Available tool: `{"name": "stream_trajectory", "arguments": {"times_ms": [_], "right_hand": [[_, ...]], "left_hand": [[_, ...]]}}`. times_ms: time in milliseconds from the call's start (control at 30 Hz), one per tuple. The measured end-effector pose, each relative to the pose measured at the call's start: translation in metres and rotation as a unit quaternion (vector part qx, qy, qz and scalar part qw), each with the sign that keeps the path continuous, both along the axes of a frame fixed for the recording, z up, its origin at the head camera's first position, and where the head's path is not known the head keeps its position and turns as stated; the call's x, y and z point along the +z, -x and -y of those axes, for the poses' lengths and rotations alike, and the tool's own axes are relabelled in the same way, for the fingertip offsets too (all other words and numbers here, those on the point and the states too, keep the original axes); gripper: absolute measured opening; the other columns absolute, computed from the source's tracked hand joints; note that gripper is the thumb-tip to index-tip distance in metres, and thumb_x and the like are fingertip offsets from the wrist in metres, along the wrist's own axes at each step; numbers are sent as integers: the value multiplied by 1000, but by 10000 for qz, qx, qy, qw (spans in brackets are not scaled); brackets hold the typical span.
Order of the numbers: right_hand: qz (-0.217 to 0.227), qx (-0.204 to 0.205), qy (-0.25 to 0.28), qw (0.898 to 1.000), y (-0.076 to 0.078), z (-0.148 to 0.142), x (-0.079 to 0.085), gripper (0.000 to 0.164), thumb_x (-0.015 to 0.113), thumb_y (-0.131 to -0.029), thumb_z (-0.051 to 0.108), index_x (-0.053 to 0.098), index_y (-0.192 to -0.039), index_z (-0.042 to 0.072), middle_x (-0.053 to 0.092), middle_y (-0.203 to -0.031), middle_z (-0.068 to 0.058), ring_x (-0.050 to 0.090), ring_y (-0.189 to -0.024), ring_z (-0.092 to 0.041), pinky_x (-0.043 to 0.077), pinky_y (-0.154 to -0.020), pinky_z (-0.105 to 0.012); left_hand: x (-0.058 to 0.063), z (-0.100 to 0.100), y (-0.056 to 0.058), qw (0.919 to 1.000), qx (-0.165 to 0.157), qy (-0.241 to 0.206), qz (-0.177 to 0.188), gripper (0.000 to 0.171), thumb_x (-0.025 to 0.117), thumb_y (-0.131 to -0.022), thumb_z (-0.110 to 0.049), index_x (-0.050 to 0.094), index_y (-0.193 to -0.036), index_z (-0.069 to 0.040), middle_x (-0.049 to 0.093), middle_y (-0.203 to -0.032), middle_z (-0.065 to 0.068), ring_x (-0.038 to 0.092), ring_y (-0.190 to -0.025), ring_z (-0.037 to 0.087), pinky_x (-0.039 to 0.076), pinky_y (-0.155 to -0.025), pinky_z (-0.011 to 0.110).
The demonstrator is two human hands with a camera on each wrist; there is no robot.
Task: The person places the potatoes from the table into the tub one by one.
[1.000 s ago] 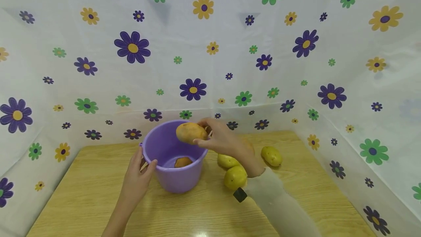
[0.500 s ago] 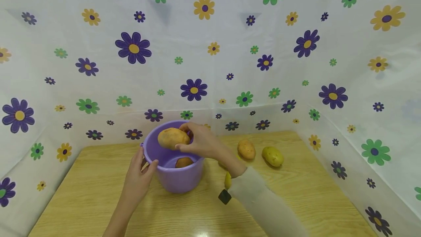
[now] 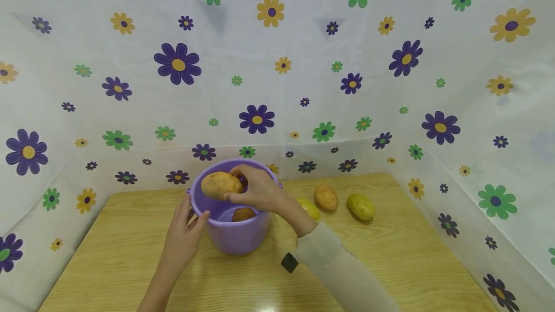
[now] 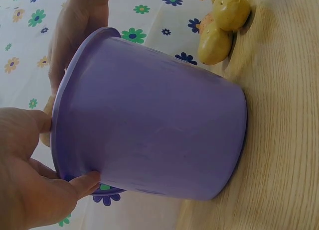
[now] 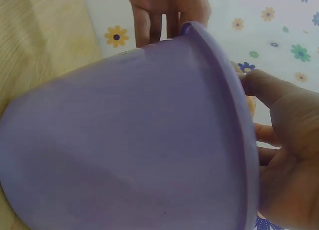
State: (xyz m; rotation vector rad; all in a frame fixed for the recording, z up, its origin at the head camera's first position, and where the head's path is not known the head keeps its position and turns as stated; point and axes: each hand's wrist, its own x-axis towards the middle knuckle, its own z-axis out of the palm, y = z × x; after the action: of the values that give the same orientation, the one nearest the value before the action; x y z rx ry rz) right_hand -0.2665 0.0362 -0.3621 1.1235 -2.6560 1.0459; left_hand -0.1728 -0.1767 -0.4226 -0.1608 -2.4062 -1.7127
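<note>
A purple bucket stands upright on the wooden table. My left hand grips its left rim, thumb and fingers on either side of the edge, as the left wrist view also shows. My right hand pinches a large tan potato by its right end, just at the bucket's mouth. Beneath it, a browner potato lies at the bottom of the bucket, partly hidden by the front rim. In the right wrist view the bucket wall covers most of the held potato.
Right of the bucket lie a tan potato, a yellow-green potato and another yellow one partly behind my right forearm. The left wrist view shows a further yellow potato. A flower-printed cloth surrounds the table.
My right hand has carried the tan potato leftward and slightly down, from the bucket's right rim to over its opening. The left hand keeps its grip on the rim.
</note>
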Motion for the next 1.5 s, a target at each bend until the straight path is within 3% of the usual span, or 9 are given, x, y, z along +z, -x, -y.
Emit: {"name": "stream_trajectory", "arguments": {"times_ms": [167, 300, 467, 700, 767, 967, 1133, 1500], "right_hand": [[376, 176, 18, 9991, 1, 2, -7, 53, 79, -95, 29, 60, -133, -2, 68, -125, -12, 67, -108, -23, 61, -96, -31], [395, 244, 49, 9989, 1, 2, -8, 44, 75, -98, 24, 62, -132, -2, 68, -127, -14, 69, -107, -27, 62, -95, -39], [337, 338, 86, 9988, 0, 2, -6, 39, 73, -99, 20, 63, -130, -2, 69, -125, -14, 69, -104, -25, 63, -94, -38], [257, 297, 76, 9992, -3, -3, -3, 38, 72, -100, 21, 64, -131, 1, 69, -124, -10, 68, -104, -18, 58, -90, -19], [218, 306, 125, 9992, -4, -4, -2, 38, 72, -100, 20, 63, -131, 0, 69, -123, -10, 68, -104, -19, 58, -90, -18], [120, 301, 315, 9990, -6, -9, 0, 39, 72, -99, 18, 63, -131, -2, 69, -121, -12, 69, -104, -21, 61, -91, -24], [324, 178, 451, 9983, -5, -16, 0, 39, 71, -100, 18, 62, -133, -1, 68, -122, -11, 67, -105, -21, 62, -93, -34], [454, -80, 718, 9964, -3, -41, 1, 39, 70, -100, 18, 62, -134, 1, 69, -124, -11, 67, -108, -22, 62, -94, -36]], "left_hand": [[0, -1, -1, 10000, -9, -17, -83, 75, 57, -108, -19, 10, -164, 1, 11, -168, 25, 27, -150, 47, 39, -115, 34], [-1, -2, 0, 9999, -7, -37, -104, 75, 57, -108, -18, 11, -164, 0, 12, -167, 26, 27, -150, 47, 40, -115, 33], [-1, -1, 1, 10000, 6, -22, -73, 75, 56, -108, -18, 10, -165, 0, 12, -167, 25, 27, -150, 46, 39, -114, 31], [1, -2, 0, 9999, 17, 28, -143, 74, 56, -108, -19, 11, -165, -1, 14, -167, 25, 28, -150, 46, 39, -114, 31], [0, -2, 0, 9999, 6, 29, -170, 73, 56, -108, -18, 12, -165, -1, 15, -166, 26, 29, -149, 46, 40, -114, 32], [0, -1, 0, 9998, 15, 30, -181, 73, 56, -108, -17, 14, -165, -2, 15, -167, 26, 29, -149, 47, 40, -114, 32], [1, -1, -1, 9999, 1, -15, -152, 74, 57, -108, -19, 12, -165, -3, 13, -168, 25, 28, -150, 46, 40, -114, 31], [0, -1, -1, 9999, 37, 52, -119, 74, 57, -108, -19, 12, -165, -2, 11, -168, 25, 28, -150, 46, 40, -113, 30]]}}
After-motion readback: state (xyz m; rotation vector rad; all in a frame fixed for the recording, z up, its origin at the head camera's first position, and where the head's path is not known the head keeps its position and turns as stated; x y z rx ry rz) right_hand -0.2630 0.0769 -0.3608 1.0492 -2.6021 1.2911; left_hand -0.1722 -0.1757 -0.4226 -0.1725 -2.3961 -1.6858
